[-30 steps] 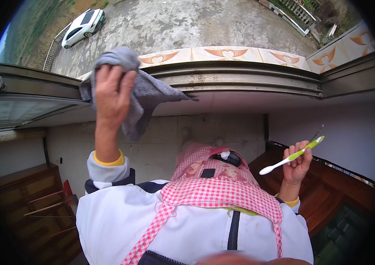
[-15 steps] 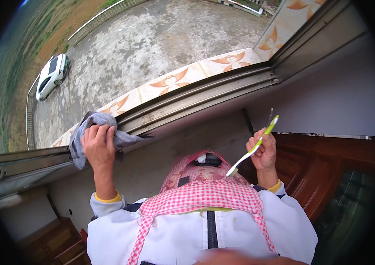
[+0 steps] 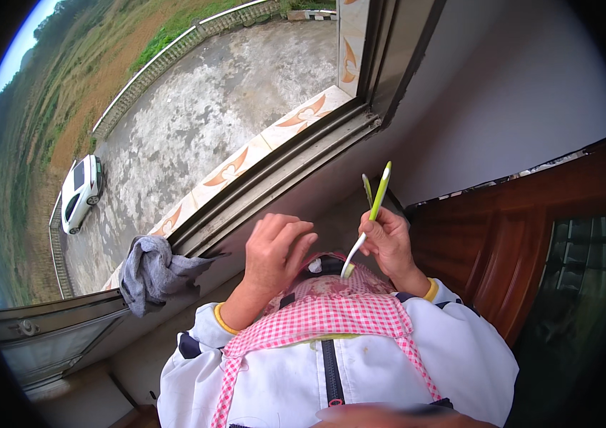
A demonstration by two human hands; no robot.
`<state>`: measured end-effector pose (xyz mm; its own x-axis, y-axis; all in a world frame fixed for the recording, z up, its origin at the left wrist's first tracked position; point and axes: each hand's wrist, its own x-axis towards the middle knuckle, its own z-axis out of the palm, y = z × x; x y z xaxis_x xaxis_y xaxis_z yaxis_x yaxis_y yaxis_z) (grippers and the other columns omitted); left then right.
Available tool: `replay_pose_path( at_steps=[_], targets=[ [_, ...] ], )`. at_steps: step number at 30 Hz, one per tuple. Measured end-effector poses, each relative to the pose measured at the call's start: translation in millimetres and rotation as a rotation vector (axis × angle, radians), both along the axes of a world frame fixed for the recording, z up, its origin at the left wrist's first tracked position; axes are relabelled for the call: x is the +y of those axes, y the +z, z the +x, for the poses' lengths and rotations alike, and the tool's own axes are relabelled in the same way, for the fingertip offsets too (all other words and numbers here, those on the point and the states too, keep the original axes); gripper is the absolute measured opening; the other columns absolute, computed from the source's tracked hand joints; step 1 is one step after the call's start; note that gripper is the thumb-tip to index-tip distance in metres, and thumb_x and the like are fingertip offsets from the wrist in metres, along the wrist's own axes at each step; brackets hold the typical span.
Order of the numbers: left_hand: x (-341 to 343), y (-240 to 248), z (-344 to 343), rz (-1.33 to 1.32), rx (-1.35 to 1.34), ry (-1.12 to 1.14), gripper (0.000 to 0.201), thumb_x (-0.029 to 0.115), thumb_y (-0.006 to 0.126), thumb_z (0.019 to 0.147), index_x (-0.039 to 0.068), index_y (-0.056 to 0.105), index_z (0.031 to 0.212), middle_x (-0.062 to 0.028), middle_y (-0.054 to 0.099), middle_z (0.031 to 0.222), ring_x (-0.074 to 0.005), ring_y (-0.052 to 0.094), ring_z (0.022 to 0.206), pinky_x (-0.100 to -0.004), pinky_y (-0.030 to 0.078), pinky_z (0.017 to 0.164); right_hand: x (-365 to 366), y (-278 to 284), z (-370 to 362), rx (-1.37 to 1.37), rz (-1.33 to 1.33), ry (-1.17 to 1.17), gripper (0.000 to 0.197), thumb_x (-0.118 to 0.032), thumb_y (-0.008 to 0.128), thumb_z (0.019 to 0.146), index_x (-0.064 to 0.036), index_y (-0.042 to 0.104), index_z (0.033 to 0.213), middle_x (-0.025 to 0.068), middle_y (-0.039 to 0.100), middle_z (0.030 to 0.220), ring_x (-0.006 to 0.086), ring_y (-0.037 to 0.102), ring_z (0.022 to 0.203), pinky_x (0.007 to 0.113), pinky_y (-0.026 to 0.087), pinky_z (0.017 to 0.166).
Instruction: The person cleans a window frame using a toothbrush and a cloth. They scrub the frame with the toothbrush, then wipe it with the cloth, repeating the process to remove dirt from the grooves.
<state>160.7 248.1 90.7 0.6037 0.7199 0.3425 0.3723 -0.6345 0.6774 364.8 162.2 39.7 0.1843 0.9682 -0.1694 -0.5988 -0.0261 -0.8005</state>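
My right hand (image 3: 389, 242) is closed round a green and white toothbrush (image 3: 381, 191), its handle up and its bristles down towards my apron. A second thin item (image 3: 367, 190), narrow and dark greenish, sticks up from the same hand; its kind I cannot make out. To its left, my left hand (image 3: 274, 250) hangs in the air with bent fingers apart and nothing visible in them. A crumpled grey cloth (image 3: 157, 274) lies draped over the window's sliding track (image 3: 274, 178), left of and apart from that hand.
Beyond the track runs a tiled outer sill (image 3: 260, 150) above a concrete yard (image 3: 210, 107) with a parked white car (image 3: 82, 191). A sliding window frame (image 3: 60, 312) is at the left. A wooden panel (image 3: 474, 242) stands at the right.
My left hand has let go of the grey cloth and moved right, towards my right hand. The toothbrush has turned more upright. The view has swung to the right.
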Motion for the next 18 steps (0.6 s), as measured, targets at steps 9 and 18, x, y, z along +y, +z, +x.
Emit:
replay_pose_path(
  at_steps=[9,18],
  targets=[
    [-18.5,-5.1,34.1,-0.423,0.054,-0.243,0.021,0.011,0.072,0.086,0.002,0.066,0.105,-0.0152,0.068,0.087,-0.03,0.069,0.079,-0.0378,0.055,0.071,8.0,5.9,-0.5,-0.183,-0.012,-0.117,0.01,-0.005,0.071,0.089,-0.0028,0.062,0.087,-0.0033,0.056,0.065,0.0012,0.047,0.05,0.018,0.035,0.045],
    [-22.7,-9.0,34.9,-0.105,0.089,-0.212,0.018,0.015,0.071,0.085,0.006,0.062,0.097,-0.0089,0.059,0.088,-0.0294,0.06,0.083,-0.0398,0.05,0.067,-3.3,1.5,15.2,-0.141,0.215,-0.036,0.023,-0.022,0.072,0.092,-0.0038,0.06,0.097,-0.0049,0.048,0.064,0.0028,0.043,0.05,0.021,0.038,0.047]
  ],
)
